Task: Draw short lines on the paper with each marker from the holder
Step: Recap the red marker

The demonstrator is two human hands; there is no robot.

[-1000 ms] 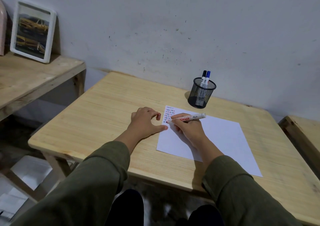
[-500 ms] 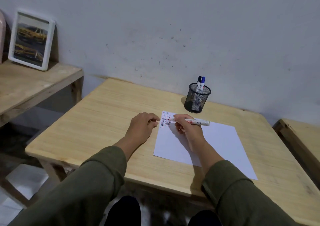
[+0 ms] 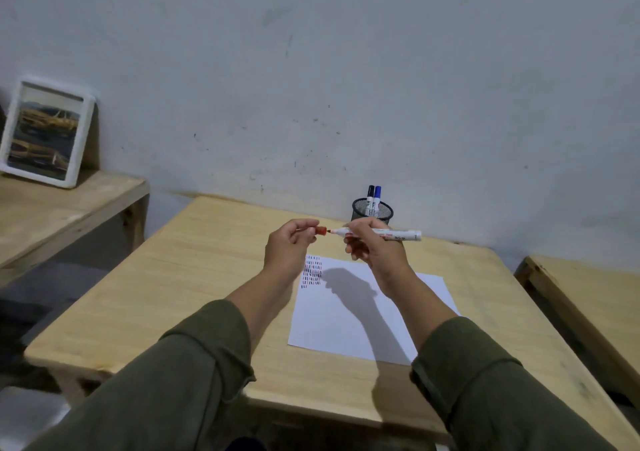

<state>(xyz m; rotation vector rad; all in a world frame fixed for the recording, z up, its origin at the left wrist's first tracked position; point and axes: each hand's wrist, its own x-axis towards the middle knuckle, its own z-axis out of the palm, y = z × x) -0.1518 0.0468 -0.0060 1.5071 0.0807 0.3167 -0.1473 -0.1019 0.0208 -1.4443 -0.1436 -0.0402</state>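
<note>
Both hands have lifted off the table since a moment ago, when my right hand had the pen tip down among the marks and my left lay beside the sheet. Now my right hand point(image 3: 375, 248) is raised in the middle of the frame, fingers closed around the white-barrelled marker with the red tip point(image 3: 381, 234), which lies level and points left. My left hand point(image 3: 289, 248) is up opposite it, pinching the small red cap point(image 3: 320, 231) between thumb and fingertips, its open end facing the tip and just short of it.

Below them, the white sheet of paper point(image 3: 363, 315) lies flat on the pale wooden table point(image 3: 194, 277), with rows of short red, blue and black strokes packed into its upper left corner. Behind my right hand, near the grey wall, stands the black mesh holder point(image 3: 372, 210), with a black-capped marker point(image 3: 370, 197) and a blue-capped marker point(image 3: 377, 198) standing upright in it.

I judge the red strokes done for this round and the capping step in hand. Next I need to line the cap with the tip, press it home until it seats, then carry the pen to the upper middle of the frame, drop it in the holder and pull out another colour.
</note>
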